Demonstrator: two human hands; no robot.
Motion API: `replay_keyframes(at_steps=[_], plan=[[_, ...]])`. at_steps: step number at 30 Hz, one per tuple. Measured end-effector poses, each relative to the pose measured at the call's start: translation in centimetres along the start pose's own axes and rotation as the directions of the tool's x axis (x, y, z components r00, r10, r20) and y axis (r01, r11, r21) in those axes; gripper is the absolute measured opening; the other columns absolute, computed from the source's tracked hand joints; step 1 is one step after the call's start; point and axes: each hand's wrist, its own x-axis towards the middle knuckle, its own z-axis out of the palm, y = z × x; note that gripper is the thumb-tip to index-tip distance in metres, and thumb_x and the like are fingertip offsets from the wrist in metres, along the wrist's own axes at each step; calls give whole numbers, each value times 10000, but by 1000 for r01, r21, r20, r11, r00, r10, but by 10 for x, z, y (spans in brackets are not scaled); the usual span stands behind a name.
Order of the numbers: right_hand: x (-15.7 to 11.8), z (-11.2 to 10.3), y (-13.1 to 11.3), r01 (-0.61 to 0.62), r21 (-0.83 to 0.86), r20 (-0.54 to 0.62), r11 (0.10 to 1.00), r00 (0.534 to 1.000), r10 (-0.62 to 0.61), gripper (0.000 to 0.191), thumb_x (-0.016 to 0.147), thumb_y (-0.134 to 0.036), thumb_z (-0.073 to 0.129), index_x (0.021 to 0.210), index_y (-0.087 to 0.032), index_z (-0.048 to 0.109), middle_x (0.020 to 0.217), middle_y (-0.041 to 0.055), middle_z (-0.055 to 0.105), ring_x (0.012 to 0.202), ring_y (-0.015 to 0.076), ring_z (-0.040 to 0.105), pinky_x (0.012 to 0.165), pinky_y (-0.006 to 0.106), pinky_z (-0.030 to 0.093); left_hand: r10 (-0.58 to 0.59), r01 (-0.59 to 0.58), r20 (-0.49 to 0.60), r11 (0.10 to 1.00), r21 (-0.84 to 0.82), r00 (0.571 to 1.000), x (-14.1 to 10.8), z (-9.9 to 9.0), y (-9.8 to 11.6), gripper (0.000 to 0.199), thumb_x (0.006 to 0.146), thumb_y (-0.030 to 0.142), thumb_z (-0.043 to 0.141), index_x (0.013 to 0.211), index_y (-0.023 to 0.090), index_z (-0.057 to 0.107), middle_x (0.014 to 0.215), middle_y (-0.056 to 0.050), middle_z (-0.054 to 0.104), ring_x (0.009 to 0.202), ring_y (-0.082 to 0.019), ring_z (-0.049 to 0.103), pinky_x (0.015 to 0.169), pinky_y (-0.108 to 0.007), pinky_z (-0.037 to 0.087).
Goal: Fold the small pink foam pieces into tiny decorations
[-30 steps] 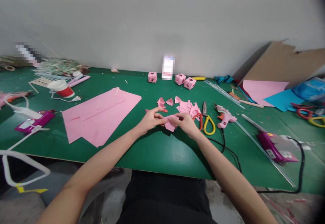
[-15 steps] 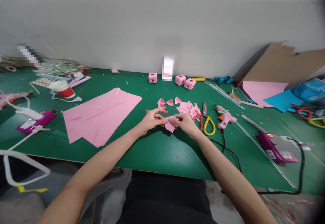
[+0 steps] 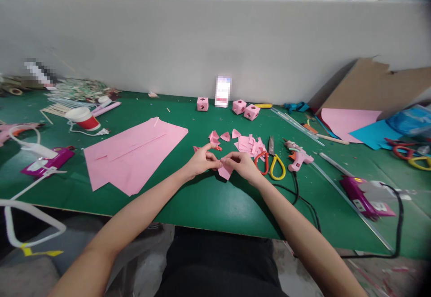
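Observation:
My left hand [image 3: 202,161] and my right hand [image 3: 242,164] meet above the green table, both closed on a small piece of pink paper [image 3: 225,172]. Its lower part shows between them as a pointed shape; its upper edge is hidden by the fingers. Just beyond my hands lie several small folded pink paper pieces [image 3: 225,136]. A heap of pink paper scraps [image 3: 248,144] is beside my right hand. Close to that hand rest scissors [image 3: 276,166] with one red and one yellow handle. Past them is a pink glue gun [image 3: 299,157].
Large pink paper sheets [image 3: 134,157] cover the table's left part. Pink paper cubes [image 3: 202,104] stand at the back near a lit phone [image 3: 222,91]. Purple power strips [image 3: 365,198] with cords lie at both sides. A red-and-white cup [image 3: 84,118] is at the left.
My fingers have drawn closer together on the pink paper. The right fingers have moved slightly left, and the paper's visible part sits a little lower.

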Motion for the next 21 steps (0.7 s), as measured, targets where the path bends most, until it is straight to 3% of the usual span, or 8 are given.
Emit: replay_keyframes(at_steps=[6, 14, 21], plan=[[-1, -2, -2, 55, -43, 7, 998, 998, -54, 219, 783, -392, 668, 779, -180, 718, 787, 34, 722, 743, 177, 618, 731, 308, 457, 14, -15, 19, 999, 29, 1000, -1, 2, 1, 585, 645, 250, 835, 1125, 152, 514, 620, 36, 666, 582, -127, 645, 655, -278, 517], [1, -2, -2, -36, 73, 4, 997, 999, 36, 344, 741, -511, 703, 777, -169, 688, 676, 3, 650, 597, 131, 535, 581, 268, 406, 51, -52, 20, 997, 54, 999, 2, -6, -4, 552, 675, 277, 816, 1148, 163, 556, 672, 21, 692, 646, -127, 654, 722, -282, 514], [1, -1, 0, 17, 52, -60, 999, 998, -14, 357, 753, -526, 702, 725, -172, 673, 645, -1, 628, 598, 131, 539, 590, 270, 434, 61, -61, 2, 996, 71, 998, 3, -5, -3, 541, 680, 306, 802, 1148, 161, 572, 673, 20, 673, 648, -134, 646, 709, -289, 514]])
